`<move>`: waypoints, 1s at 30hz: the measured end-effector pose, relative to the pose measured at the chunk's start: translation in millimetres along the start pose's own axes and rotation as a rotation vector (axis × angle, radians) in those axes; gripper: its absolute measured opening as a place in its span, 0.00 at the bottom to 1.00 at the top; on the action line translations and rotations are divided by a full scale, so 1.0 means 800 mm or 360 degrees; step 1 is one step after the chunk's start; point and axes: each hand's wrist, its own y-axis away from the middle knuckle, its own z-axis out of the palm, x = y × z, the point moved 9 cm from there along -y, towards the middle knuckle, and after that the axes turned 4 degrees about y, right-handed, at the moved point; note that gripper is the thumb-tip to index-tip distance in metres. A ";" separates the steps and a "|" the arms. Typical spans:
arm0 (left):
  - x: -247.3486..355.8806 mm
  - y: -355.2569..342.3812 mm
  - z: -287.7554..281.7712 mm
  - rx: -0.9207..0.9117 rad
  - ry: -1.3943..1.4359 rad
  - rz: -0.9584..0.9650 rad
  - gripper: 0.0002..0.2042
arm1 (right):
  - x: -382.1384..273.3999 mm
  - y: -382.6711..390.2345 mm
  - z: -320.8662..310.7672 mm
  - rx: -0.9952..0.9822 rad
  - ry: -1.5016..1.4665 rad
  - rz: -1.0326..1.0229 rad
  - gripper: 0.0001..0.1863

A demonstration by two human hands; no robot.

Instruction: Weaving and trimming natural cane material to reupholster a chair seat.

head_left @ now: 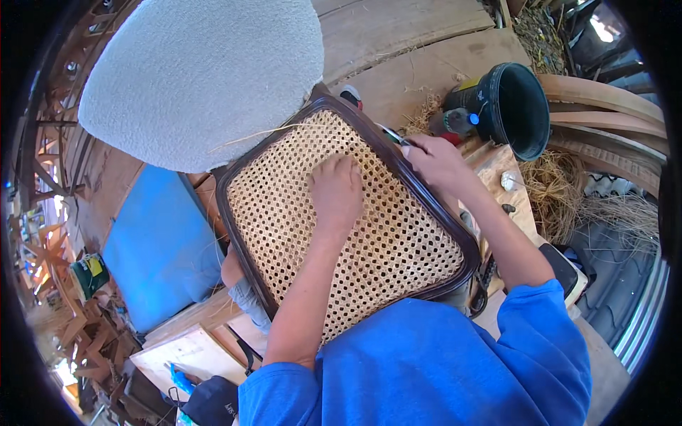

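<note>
In front of the person's blue shirt (426,362), a dark-framed cane panel (405,241) is lying, with a white upholstered pad (206,78) rising beyond the panel and a dark bucket (526,106) sitting to its right. The left hand (336,188) is resting curled on the panel's weave, any grip hidden; the right hand (439,165) is gripping a slim metal tool (392,136) beside its right rail.

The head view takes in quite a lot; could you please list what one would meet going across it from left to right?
Dark green container, blue panel, left hand, right hand, dark bucket, curved wooden strips.
</note>
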 end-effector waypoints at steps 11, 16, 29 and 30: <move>-0.056 -0.115 0.006 -0.0135 0.0645 -0.0298 0.07 | 0.003 -0.063 0.038 -0.0359 0.0132 0.0506 0.16; -0.064 -0.128 0.007 -0.0300 0.0671 -0.0224 0.05 | -0.016 -0.072 0.051 -0.0553 0.0237 0.0615 0.18; -0.067 -0.131 0.017 -0.0474 0.0788 -0.0327 0.05 | -0.041 -0.074 0.054 -0.0600 0.0387 0.0687 0.21; -0.069 -0.131 0.020 -0.0477 0.0788 -0.0329 0.05 | -0.043 -0.072 0.053 -0.0554 0.0395 0.0673 0.21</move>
